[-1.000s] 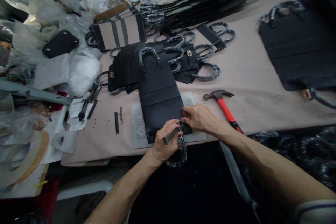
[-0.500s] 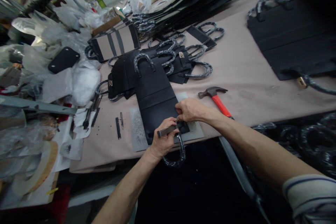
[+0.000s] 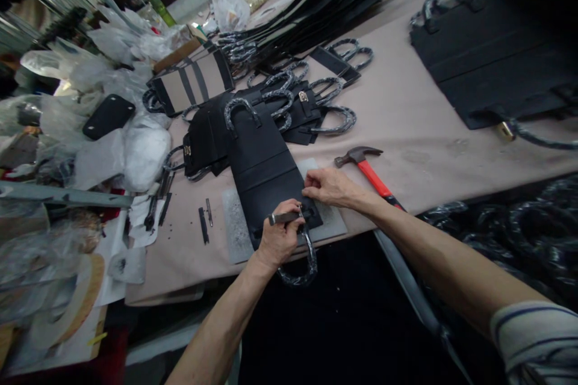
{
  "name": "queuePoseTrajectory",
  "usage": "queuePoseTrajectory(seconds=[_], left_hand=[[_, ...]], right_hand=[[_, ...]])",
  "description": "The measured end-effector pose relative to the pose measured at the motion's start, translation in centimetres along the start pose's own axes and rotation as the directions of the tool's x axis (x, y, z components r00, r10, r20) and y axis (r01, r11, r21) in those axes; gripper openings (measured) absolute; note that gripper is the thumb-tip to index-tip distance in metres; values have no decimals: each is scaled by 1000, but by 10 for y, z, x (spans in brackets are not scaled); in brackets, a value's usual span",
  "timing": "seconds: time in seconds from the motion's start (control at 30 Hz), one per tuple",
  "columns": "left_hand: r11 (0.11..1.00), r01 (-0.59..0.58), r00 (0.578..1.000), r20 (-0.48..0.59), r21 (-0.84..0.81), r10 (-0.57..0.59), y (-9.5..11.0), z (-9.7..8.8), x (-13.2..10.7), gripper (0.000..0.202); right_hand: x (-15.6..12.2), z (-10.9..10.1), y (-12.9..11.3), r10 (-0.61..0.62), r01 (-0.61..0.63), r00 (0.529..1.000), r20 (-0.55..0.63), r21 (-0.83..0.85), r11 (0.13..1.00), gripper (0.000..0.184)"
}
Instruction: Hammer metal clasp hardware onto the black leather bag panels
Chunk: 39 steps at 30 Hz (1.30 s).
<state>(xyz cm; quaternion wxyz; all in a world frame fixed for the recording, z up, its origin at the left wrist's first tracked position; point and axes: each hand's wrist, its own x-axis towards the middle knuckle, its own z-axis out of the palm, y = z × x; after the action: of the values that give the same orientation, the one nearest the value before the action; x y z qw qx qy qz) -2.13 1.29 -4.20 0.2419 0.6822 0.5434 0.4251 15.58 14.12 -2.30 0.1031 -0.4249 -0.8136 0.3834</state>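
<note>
A black bag panel (image 3: 266,174) lies lengthwise on a grey cutting mat (image 3: 235,222) near the table's front edge. One wrapped handle (image 3: 241,109) sits at its far end, another wrapped handle (image 3: 300,267) hangs over the table edge. My left hand (image 3: 277,239) is closed around a metal punch tool (image 3: 283,217) at the panel's near end. My right hand (image 3: 327,186) pinches the panel's near right corner, beside the tool's tip.
A red-handled hammer (image 3: 368,171) lies right of the mat. Stacks of black panels and handles (image 3: 293,96) fill the middle and back. A large black bag (image 3: 492,66) lies at right. Plastic bags (image 3: 135,144) and small metal strips (image 3: 203,222) crowd the left. A person sits far behind.
The camera view has drifted up and left. Both hands stayed at the panel's near end; the left hand turned the punch tool slightly more level.
</note>
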Motion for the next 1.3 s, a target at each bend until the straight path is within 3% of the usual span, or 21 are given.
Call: queuePoseTrajectory(seconds=[0.07,0.13,0.23,0.3,0.4,0.47,0.5,0.57,0.67,0.73,0.83,0.93,0.97,1.0,1.03,1.1,1.17,1.23,1.3], left_hand=[[1000,-8,1000,10,3,8,0,0,2,15],[1000,-6,1000,30,1,6,1,-1,4,15],[1000,15,997,71,2,-15,3,-1,6,16],[999,37,996,79,1,-37,3,-1,7,17],[997,77,995,65,-4,-77,4,0,8,18],[996,92,994,64,2,-91,7,0,10,20],[996,93,993,71,8,-93,9,-1,12,20],[996,87,992,93,26,-89,15,-1,16,19],[995,87,989,118,52,-93,23,-1,19,16],[994,97,989,106,49,-101,25,0,18,16],[993,116,992,43,-7,-116,24,2,13,18],[990,132,991,2,-52,-132,22,3,10,18],[989,137,991,5,-49,-137,21,3,9,18],[989,140,990,13,-40,-140,21,3,9,18],[989,143,990,20,-29,-143,21,2,10,17],[989,148,989,29,-16,-148,21,2,10,16],[989,143,989,30,-19,-143,19,3,11,14],[990,137,990,31,-21,-136,17,3,11,13],[991,133,991,31,-17,-133,15,4,11,13]], right_hand=[[-11,5,6,47,-23,989,-141,172,985,14],[-24,8,12,125,-52,941,-313,230,972,17],[-45,5,23,192,-166,810,-553,97,981,17],[-57,-1,33,177,-288,767,-616,-85,954,21],[-67,-11,47,211,-428,814,-542,-313,848,38],[-68,-18,55,294,-472,825,-483,-302,828,42],[-68,-21,58,349,-486,819,-456,-226,844,39],[-66,-29,60,523,-519,773,-359,116,847,27],[-73,-34,53,689,-527,722,-61,596,605,11],[-86,-29,41,679,-524,731,61,689,502,11],[-113,-10,22,645,-501,754,125,745,441,15],[-134,3,7,664,-478,725,182,827,294,16],[-138,2,1,670,-473,720,183,835,280,18],[-141,-3,-6,669,-466,726,159,829,310,21],[-144,-11,-16,654,-454,750,105,800,392,24],[-148,-32,-39,562,-364,822,-97,669,648,32],[-152,-52,-63,360,-214,862,-356,387,897,36],[-153,-66,-83,109,-100,860,-498,46,994,36],[-150,-72,-94,-65,-34,896,-439,-214,976,36]])
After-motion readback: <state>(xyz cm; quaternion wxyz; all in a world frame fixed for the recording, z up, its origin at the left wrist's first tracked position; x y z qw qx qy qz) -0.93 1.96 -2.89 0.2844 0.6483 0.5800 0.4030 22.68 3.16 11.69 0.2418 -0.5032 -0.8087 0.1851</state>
